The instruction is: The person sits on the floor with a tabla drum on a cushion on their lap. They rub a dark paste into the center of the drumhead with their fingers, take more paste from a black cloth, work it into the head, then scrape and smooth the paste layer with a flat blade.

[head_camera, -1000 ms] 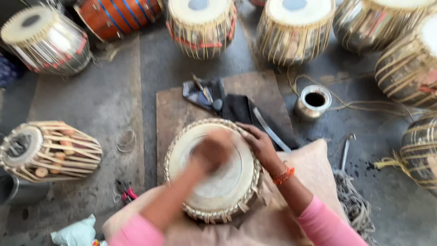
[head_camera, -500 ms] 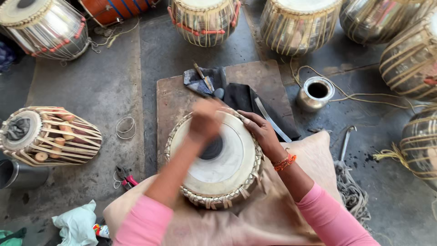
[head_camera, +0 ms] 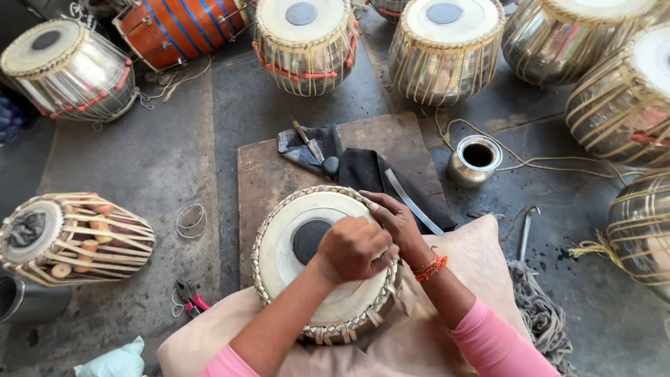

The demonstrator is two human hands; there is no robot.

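From the head view, a drum (head_camera: 317, 262) with a pale skin and a dark round patch sits on a tan cushion (head_camera: 481, 265), which lies on the floor in front of a wooden board (head_camera: 269, 171). The left hand (head_camera: 352, 248) is closed into a fist and rests on the drum skin just right of the dark patch; whether its grip encloses anything I cannot tell. The right hand (head_camera: 398, 222) lies against the drum's far right rim, fingers curled over the edge and touching the left fist, its grip narrow on the rim.

Behind the drum, dark cloths (head_camera: 363, 171) and a small hammer (head_camera: 317, 153) lie on the board. A small metal pot (head_camera: 474, 159) stands to the right. Other drums ring the floor, one wooden one (head_camera: 70, 237) lying on its side at the left, pliers (head_camera: 190, 297) near it.
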